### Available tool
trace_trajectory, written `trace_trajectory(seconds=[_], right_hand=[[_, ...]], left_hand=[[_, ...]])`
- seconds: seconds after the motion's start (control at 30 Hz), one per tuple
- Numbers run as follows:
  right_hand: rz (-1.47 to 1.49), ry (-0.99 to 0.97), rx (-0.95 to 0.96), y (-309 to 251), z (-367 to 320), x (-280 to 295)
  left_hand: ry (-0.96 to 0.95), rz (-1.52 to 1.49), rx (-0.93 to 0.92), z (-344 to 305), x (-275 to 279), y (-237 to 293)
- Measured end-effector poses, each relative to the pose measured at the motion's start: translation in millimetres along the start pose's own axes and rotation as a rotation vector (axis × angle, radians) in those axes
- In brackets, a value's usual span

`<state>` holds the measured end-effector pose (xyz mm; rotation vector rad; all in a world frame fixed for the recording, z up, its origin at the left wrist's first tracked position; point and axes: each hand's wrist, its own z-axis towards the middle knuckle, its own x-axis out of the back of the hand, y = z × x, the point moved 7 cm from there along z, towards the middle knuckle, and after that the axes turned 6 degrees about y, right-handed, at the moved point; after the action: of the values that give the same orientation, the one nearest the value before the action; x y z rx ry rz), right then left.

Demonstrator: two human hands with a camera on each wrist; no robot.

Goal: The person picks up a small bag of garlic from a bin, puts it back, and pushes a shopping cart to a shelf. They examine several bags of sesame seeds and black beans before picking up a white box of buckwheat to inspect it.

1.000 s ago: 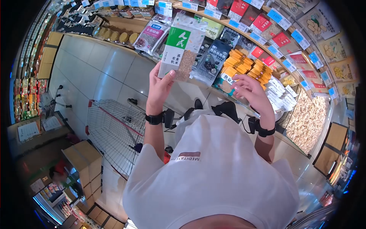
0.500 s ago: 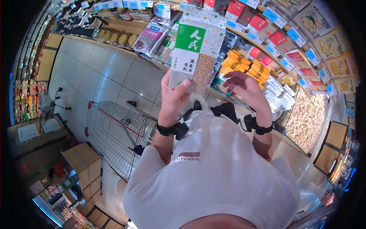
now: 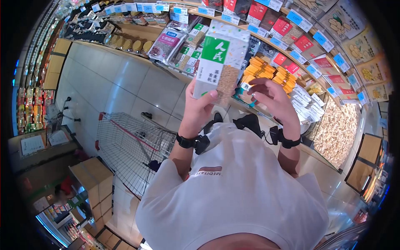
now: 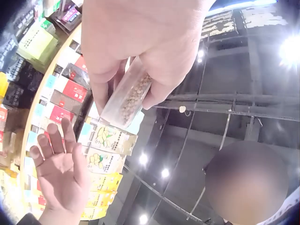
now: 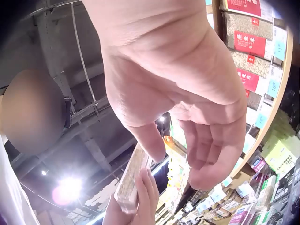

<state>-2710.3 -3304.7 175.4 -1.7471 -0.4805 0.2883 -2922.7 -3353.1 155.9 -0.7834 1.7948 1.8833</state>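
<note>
The left hand (image 3: 199, 109) grips the lower end of a grain pack (image 3: 222, 62) with a green and white label, thumb across its front. In the left wrist view, the same hand (image 4: 145, 42) pinches the clear pack (image 4: 129, 96), and pale grains show through its side. To the right, the other hand (image 3: 276, 102) hangs in the air with relaxed, slightly bent fingers and nothing in them. The right wrist view shows this right hand (image 5: 178, 79) close up, the pack (image 5: 130, 180) beyond it, apart from it.
Shelves of bagged grains with blue price tags curve across the top. Orange packets (image 3: 261, 68) and white packets (image 3: 306, 104) lie behind the right hand. A wire shopping cart (image 3: 129, 146) stands on the tiled floor at the left, near stacked cartons (image 3: 95, 179).
The left hand has moved right and closer to the right hand with the pack, which has turned to show its narrow side more. The right hand has barely moved.
</note>
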Motion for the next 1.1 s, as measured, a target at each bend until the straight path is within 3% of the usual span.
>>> trace_trajectory(seconds=[0.13,0.2,0.23,0.3,0.33,0.43,0.73,0.87,0.97,1.1], right_hand=[[-0.005,0.036,-0.038,19,-10,31],[0.003,0.140,-0.037,28,-17,55],[0.004,0.161,-0.030,34,-20,65],[0.004,0.202,-0.043,42,-26,83],[0.004,0.242,-0.062,45,-29,90],[-0.007,0.292,-0.066,47,-33,99],[-0.008,0.302,-0.106,58,-23,100],[-0.049,0.321,-0.163,61,-23,106],[-0.010,0.369,-0.125,59,-25,111],[0.002,0.390,-0.100,60,-20,115]], left_hand=[[0.190,-0.032,-0.012,6,60,-2],[0.385,0.004,0.029,16,136,-22],[0.382,0.004,0.026,21,169,-30],[0.566,-0.019,0.139,26,244,-53],[0.561,-0.020,0.137,33,267,-56],[0.607,-0.062,0.376,46,328,-84],[0.605,-0.166,0.537,130,386,-133],[0.645,-0.099,0.505,145,388,-135],[0.976,0.260,0.416,147,417,-125],[0.978,0.544,0.328,166,461,-139]])
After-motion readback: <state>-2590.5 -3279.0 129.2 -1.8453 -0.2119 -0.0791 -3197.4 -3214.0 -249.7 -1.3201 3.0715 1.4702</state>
